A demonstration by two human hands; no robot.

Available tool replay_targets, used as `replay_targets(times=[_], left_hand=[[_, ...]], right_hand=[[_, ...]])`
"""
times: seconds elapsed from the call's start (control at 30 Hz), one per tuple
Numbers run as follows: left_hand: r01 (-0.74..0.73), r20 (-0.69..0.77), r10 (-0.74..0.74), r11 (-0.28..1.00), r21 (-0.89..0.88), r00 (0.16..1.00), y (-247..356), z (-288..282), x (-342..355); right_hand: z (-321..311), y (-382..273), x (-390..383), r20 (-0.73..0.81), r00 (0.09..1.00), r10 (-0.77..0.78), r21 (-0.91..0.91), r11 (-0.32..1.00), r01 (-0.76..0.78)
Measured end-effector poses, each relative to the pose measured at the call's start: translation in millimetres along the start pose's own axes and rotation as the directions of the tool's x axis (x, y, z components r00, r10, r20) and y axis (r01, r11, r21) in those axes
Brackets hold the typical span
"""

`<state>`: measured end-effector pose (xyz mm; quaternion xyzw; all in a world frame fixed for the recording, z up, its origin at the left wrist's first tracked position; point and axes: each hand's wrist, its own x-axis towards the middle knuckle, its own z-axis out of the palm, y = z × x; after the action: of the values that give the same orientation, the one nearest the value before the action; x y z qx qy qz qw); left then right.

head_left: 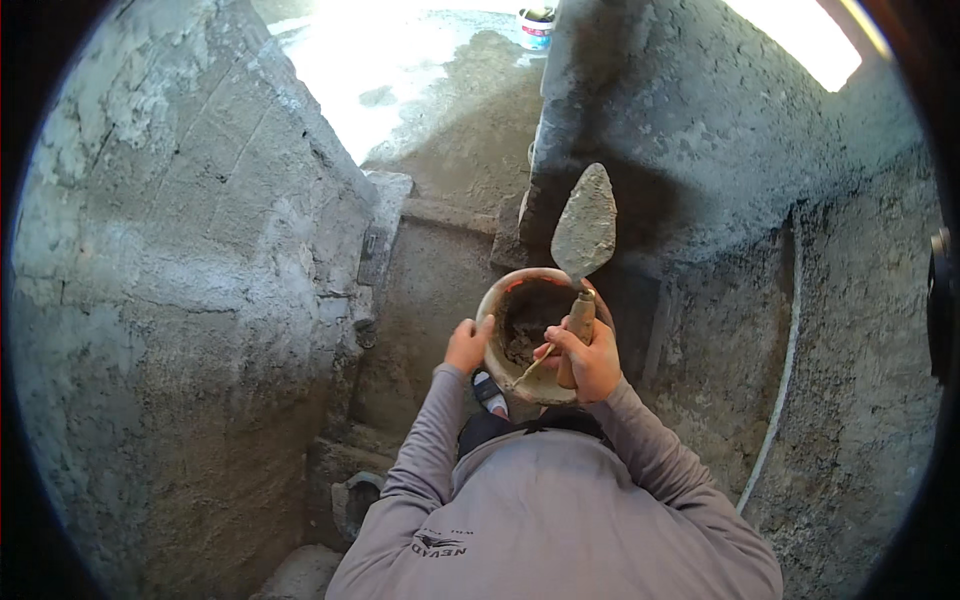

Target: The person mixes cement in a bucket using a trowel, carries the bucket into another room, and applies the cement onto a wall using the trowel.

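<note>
A round bucket (pixel 494 372) is held in front of my body, with grey-brown mortar (pixel 522 338) inside it. My left hand (pixel 466 346) is closed on the bucket's left rim. My right hand (pixel 594 362), above the bucket's right side, wraps round the handle of a trowel (pixel 584 226). The trowel's pointed blade, coated in dried mortar, reaches out beyond the far rim. A thin bail handle (pixel 534 366) runs from the near rim up to the fingers of my right hand, which seem to hold it too.
Rough plastered walls rise close on the left (pixel 190 300) and right (pixel 690 130). Ahead, a low sill (pixel 450 215) crosses the opening to a brightly lit floor, where a small white bucket (pixel 536 30) stands. A pale strip (pixel 785 385) runs down the right wall. My sandalled foot (pixel 488 392) shows below.
</note>
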<state>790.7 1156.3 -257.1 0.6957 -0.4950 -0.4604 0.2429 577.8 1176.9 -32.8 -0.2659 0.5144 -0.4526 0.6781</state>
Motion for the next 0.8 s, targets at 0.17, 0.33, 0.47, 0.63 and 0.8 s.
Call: replay_targets(times=[0.17,0.33,0.47,0.63,0.8], left_hand=[[0.038,0.002,-0.039,0.979,-0.200,0.999,40,18,-17],[-0.205,-0.007,0.205,0.972,-0.113,0.979,89,-6,-80],[0.007,-0.202,0.003,0.999,0.049,0.979,92,-18,-92],[0.123,-0.363,-0.108,0.992,0.020,0.926,64,-25,-100],[0.190,-0.529,-0.196,0.980,-0.068,0.826,-40,-47,-83]], right_hand=[[-15,8,23,-0.128,0.992,-0.004,0.017,1.000,0.006],[-13,9,60,-0.175,0.983,0.060,0.107,0.993,-0.042],[31,22,74,-0.042,0.996,0.079,0.050,0.996,-0.077],[72,55,82,0.141,0.983,0.116,-0.026,0.993,-0.113],[143,120,77,0.311,0.939,0.144,-0.198,0.977,-0.084]])
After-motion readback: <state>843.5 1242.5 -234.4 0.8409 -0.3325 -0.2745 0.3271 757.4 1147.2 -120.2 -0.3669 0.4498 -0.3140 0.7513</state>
